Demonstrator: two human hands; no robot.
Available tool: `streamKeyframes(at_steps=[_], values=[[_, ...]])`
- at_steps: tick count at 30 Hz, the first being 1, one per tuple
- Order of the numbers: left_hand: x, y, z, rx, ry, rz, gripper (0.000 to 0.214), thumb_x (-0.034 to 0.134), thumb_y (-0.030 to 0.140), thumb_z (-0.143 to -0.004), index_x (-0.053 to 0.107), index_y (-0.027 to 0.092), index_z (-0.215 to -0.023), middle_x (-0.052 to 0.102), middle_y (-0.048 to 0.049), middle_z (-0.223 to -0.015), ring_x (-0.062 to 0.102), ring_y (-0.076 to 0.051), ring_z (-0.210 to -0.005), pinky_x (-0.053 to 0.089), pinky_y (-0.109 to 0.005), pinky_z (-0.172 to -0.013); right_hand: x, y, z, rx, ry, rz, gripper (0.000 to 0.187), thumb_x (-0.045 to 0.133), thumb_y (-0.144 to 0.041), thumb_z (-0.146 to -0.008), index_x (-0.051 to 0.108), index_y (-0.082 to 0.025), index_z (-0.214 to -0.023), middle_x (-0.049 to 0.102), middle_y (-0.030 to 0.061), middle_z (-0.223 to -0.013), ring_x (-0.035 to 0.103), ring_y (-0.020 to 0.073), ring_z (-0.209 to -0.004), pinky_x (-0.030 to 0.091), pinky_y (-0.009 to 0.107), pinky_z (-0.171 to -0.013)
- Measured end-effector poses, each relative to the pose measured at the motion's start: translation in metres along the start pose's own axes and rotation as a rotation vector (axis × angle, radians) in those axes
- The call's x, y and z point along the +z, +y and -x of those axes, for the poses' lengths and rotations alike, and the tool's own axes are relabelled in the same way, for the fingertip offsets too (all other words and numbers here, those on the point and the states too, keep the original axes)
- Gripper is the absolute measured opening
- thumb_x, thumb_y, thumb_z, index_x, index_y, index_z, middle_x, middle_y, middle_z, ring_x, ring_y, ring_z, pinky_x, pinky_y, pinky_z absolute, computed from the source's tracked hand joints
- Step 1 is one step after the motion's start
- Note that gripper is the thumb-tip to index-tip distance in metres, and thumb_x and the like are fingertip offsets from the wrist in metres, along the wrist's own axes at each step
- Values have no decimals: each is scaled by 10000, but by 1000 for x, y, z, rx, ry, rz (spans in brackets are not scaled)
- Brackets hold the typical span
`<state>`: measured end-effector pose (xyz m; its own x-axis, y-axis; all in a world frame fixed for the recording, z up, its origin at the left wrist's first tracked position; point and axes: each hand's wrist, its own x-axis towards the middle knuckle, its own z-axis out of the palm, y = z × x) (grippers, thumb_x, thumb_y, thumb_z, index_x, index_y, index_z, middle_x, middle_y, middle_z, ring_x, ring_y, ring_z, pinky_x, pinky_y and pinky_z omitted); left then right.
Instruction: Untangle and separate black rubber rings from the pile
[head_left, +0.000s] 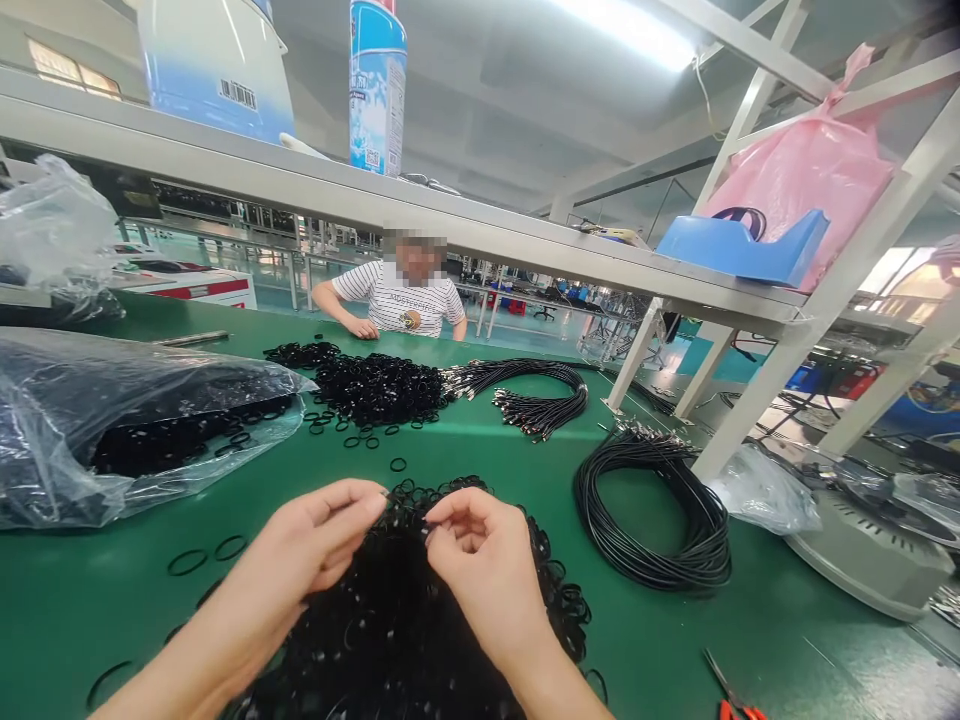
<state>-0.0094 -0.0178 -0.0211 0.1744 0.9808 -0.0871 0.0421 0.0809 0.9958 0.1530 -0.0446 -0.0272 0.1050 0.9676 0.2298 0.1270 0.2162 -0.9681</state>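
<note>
While both hands hang close together over its far part, one large pile of black rings (397, 620) lies on the green table (502, 458), just below the fingertips. Left hand (319, 535): thumb and forefinger pinched; whether a ring sits between them, I cannot tell. Right hand (487, 560): fingertips drawn together, contents equally unclear. Beyond: a second heap of black rings (379, 390). Right: one coil of black cables (652, 570); nearer, a red-handled tool (726, 709). Left: one clear plastic bag (45, 430), black rings inside.
</note>
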Motion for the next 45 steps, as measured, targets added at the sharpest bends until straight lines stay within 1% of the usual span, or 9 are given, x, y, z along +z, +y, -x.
streamKeyframes(at_steps=[6,11,14,17,23,30,38,42,45], values=[[-20,12,-1,61,106,67,306,593,527,-810,589,222,-839,311,88,-571,139,-78,-484,135,-177,-414,-8,4,-5,27,-3,-65,109,621,-197,-738,699,-166,-808,635,-2,-687,540,114,-585,446,223,-550],[-16,9,2,79,21,-231,365,636,577,-747,645,220,-820,476,51,-609,228,-75,-477,167,-193,-426,-9,4,-4,12,-24,-53,125,645,-213,-765,735,-194,-850,705,12,-761,640,160,-691,512,253,-636],[-7,8,6,136,44,-413,346,670,552,-724,702,244,-879,605,15,-685,428,-128,-578,306,-213,-510,-8,2,-1,-92,22,112,140,640,-178,-786,752,-224,-856,729,1,-826,654,159,-729,503,250,-656],[0,6,8,146,-4,-414,342,673,539,-724,724,243,-888,676,-9,-754,514,-180,-701,378,-245,-620,-7,2,2,-263,53,322,197,610,-130,-819,753,-244,-892,732,-7,-868,655,160,-774,483,265,-703],[4,1,7,144,-77,-381,319,643,510,-762,695,196,-781,540,21,-622,358,-119,-568,253,-234,-519,-4,7,7,-540,74,609,197,559,-123,-882,727,-202,-949,734,25,-892,660,181,-811,417,318,-757],[5,5,12,-3,-97,-204,339,654,516,-757,665,178,-727,448,53,-575,207,-65,-479,122,-215,-445,-5,6,8,-618,89,498,209,544,-115,-884,731,-208,-883,738,17,-820,658,161,-754,424,308,-735],[-2,6,4,-43,-40,47,241,715,418,-732,667,182,-752,502,47,-597,149,-31,-443,68,-200,-424,-13,0,2,-360,185,121,124,642,-140,-813,730,-221,-783,720,-22,-787,653,137,-741,493,240,-697],[-2,1,1,-21,-27,-86,227,657,404,-769,641,182,-728,483,50,-582,168,-41,-446,88,-201,-434,-29,-3,-7,-296,188,175,127,638,-157,-817,737,-234,-800,723,-32,-792,651,135,-741,489,230,-695],[0,-4,-2,5,-49,-247,199,644,358,-755,636,176,-675,500,40,-577,212,-56,-458,119,-209,-447,-40,-5,-13,-229,83,310,149,654,-126,-786,745,-243,-771,732,-37,-780,650,137,-710,479,232,-672]])
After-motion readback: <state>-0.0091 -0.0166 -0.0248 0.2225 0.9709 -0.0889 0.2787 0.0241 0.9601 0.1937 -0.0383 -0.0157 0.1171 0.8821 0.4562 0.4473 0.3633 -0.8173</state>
